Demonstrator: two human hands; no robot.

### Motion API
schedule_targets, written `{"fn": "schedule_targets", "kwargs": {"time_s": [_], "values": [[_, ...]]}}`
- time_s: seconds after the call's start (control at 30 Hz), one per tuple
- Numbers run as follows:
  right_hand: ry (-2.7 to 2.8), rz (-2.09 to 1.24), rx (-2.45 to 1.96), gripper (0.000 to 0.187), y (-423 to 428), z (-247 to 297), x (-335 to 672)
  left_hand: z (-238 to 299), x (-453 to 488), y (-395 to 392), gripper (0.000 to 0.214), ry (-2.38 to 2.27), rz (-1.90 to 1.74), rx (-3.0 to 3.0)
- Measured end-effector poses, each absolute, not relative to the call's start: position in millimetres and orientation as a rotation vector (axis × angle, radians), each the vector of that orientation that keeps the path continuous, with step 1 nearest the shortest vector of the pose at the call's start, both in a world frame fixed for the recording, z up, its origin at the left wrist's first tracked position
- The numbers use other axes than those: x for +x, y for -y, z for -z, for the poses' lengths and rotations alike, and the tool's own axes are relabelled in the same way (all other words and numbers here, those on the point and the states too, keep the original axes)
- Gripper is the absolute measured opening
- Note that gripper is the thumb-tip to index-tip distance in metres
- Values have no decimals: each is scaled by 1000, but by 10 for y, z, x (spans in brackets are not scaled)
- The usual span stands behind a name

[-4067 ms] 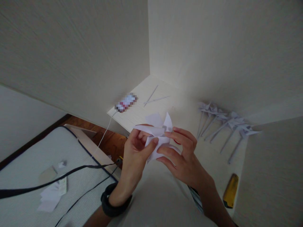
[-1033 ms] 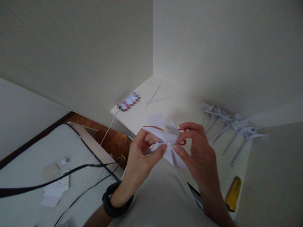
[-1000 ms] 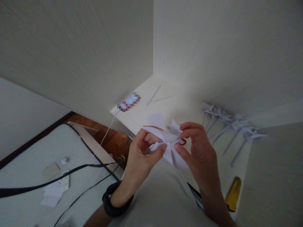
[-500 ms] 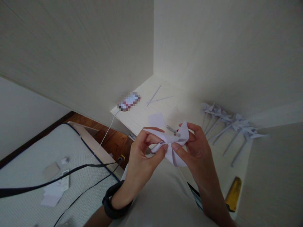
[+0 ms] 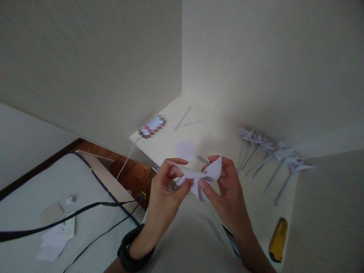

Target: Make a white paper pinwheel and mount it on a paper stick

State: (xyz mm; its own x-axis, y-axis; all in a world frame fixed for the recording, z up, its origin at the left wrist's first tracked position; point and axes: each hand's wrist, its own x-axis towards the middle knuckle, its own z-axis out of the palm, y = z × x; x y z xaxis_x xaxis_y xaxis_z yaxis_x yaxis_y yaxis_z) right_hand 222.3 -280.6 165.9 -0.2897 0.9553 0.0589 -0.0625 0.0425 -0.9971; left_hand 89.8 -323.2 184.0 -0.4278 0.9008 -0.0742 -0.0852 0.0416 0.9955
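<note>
Both hands hold one white folded paper piece (image 5: pixel 203 176) above the front edge of a white desk (image 5: pixel 170 142). My left hand (image 5: pixel 165 197), with a dark band on its wrist, pinches the paper's left part between thumb and fingers. My right hand (image 5: pixel 227 193) grips the right flap, thumb and forefinger pressed on the paper. Behind the paper, scissors (image 5: pixel 203 159) with a red handle lie partly hidden on the desk.
A row of several finished paper pinwheels (image 5: pixel 267 151) lies at the desk's right. A small white paper square (image 5: pixel 184 148), two paper sticks (image 5: pixel 184 119), a phone (image 5: pixel 152 126) on a white cable and a yellow cutter (image 5: pixel 278 239) also sit there. Left is a mattress (image 5: pixel 42 197) with paper scraps and black cables.
My right hand has bent the paper's right flap over toward the middle. Both hands and the paper sit slightly lower and to the left in view; the camera tilted a little.
</note>
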Motion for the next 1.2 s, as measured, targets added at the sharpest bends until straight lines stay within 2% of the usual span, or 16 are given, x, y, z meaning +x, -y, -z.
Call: {"fn": "schedule_targets", "kwargs": {"time_s": [0.07,0.2,0.3,0.43,0.57,0.73,1.0,1.2], "values": [[1408,-1443,-939,42,2781,-1653,2249,-1819,870,3202,19,-1524,-1509,859],[1461,-1384,-933,26,2532,-1506,2330,-1761,819,3142,15,-1589,-1556,846],[1555,-1174,-1204,27,2057,-1190,2356,-1750,797,3099,16,-1616,-1578,849],[1584,-1021,-1494,19,1200,-679,2289,-1776,785,3040,16,-1635,-1582,863],[1695,-914,-1747,25,558,-353,2133,-1799,764,2994,14,-1643,-1612,850],[1785,-909,-1948,32,352,-132,1941,-1833,721,2977,15,-1640,-1635,849],[1757,-961,-1895,28,396,-141,2074,-1894,730,2973,17,-1619,-1627,822],[1564,-1028,-1504,11,854,-616,2198,-1965,724,2967,15,-1556,-1700,838]]}}
